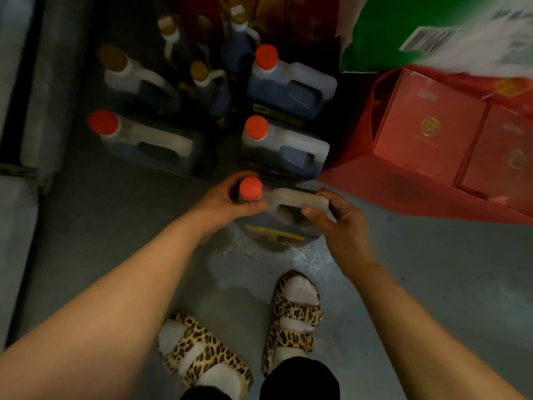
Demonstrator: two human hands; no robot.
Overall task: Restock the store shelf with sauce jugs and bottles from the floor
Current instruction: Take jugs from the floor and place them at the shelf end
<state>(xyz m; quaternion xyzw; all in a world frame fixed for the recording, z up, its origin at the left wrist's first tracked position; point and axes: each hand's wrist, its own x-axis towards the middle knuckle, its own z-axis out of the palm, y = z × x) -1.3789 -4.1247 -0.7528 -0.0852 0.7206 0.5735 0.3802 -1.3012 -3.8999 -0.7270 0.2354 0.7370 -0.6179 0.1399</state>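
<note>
Jug nearest the feet stands on floor, not yet lifted. Left hand curls round its red cap; right hand pinches the handle, thumb below. Beyond the fingertips, some seven jugs and bottles apparently await; shelf unseen.

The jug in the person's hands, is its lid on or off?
On. The jug has its red cap sitting on the neck, with the left hand curled around it.

Nearest jug stands on the floor, other jugs behind it, boxes right
</note>
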